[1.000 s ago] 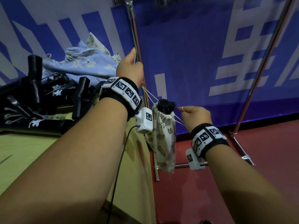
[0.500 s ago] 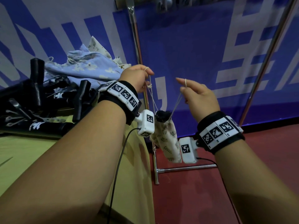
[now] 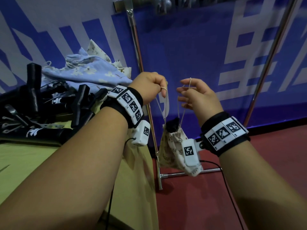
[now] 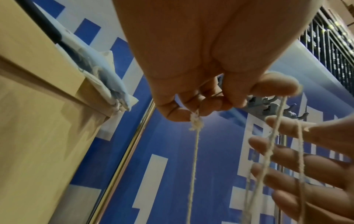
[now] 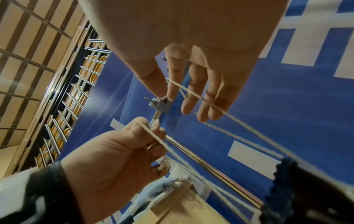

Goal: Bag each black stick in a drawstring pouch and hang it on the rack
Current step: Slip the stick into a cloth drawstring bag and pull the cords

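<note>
A floral cream drawstring pouch point(image 3: 171, 146) hangs in the air between my hands, in front of the rack's upright pole point(image 3: 137, 52). The black stick's point(image 3: 172, 126) top pokes out of its gathered mouth. My left hand point(image 3: 159, 87) grips the knotted end of the drawstring point(image 4: 194, 159) with curled fingers. My right hand point(image 3: 184, 92) is close beside it, fingers straight and spread. The other cord loop point(image 5: 229, 131) hangs over its index finger. The rack's hooks point(image 3: 163, 5) sit on the top bar above both hands.
A heap of black sticks point(image 3: 33, 103) and a pile of spare cloth pouches point(image 3: 83, 72) lie on the yellow-green table point(image 3: 33, 163) at my left. The rack's foot bar point(image 3: 182, 174) and second pole point(image 3: 272, 52) stand on the red floor before a blue banner.
The hands, spread apart a second ago with the left high by the pole and the right low, have come close together at one height. The pouch hangs lower beneath them.
</note>
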Demonstrator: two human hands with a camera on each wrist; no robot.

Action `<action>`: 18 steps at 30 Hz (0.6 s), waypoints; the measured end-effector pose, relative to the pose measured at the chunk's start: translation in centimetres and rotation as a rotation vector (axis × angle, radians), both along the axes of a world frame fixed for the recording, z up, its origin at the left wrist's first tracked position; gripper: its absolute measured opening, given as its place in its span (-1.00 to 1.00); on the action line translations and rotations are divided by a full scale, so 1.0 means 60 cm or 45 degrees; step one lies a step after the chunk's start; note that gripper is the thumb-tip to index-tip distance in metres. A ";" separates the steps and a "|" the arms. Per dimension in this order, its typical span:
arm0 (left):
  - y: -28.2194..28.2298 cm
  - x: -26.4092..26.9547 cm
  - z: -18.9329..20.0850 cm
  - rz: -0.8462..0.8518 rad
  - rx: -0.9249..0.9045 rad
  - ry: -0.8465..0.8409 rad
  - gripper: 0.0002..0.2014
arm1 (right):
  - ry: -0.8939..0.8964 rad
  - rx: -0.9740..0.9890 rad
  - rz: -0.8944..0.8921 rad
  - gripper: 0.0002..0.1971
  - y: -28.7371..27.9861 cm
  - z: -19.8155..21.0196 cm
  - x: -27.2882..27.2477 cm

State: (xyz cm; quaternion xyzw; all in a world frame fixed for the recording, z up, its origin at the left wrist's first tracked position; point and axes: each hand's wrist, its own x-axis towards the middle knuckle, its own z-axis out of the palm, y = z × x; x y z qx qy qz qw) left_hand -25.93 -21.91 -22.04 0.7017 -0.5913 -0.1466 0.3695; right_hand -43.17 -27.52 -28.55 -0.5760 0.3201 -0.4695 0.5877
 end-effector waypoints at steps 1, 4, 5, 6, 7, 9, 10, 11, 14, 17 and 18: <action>0.002 -0.004 0.000 -0.038 -0.016 -0.026 -0.54 | 0.016 0.011 0.014 -0.66 0.000 0.000 -0.002; 0.002 -0.014 0.002 -0.115 -0.062 -0.045 -0.65 | 0.052 0.043 0.087 -0.45 0.003 0.006 -0.006; 0.001 -0.015 0.002 -0.116 -0.085 -0.033 -0.66 | 0.053 0.062 0.123 -0.37 0.006 0.009 -0.006; -0.001 -0.017 0.003 -0.110 -0.104 -0.031 -0.66 | 0.056 0.080 0.154 -0.32 0.007 0.010 -0.005; -0.002 -0.019 0.004 -0.104 -0.112 -0.039 -0.67 | 0.060 0.093 0.179 -0.28 0.009 0.011 -0.004; -0.003 -0.025 0.005 -0.114 -0.103 -0.057 -0.69 | 0.070 0.102 0.218 -0.26 0.013 0.013 0.000; -0.003 -0.029 0.005 -0.121 -0.091 -0.058 -0.70 | 0.077 0.100 0.228 -0.26 0.014 0.013 0.001; -0.003 -0.031 0.004 -0.123 -0.083 -0.050 -0.73 | 0.090 0.093 0.229 -0.27 0.016 0.014 0.001; -0.007 -0.033 0.002 -0.087 -0.089 -0.016 -0.80 | 0.163 0.024 0.216 -0.36 0.020 0.012 0.002; -0.012 -0.027 0.003 -0.058 -0.106 0.002 -0.84 | 0.243 0.003 0.225 -0.47 0.020 0.011 0.002; -0.014 -0.026 0.002 -0.049 -0.109 0.014 -0.90 | 0.245 0.010 0.221 -0.51 0.020 0.011 0.002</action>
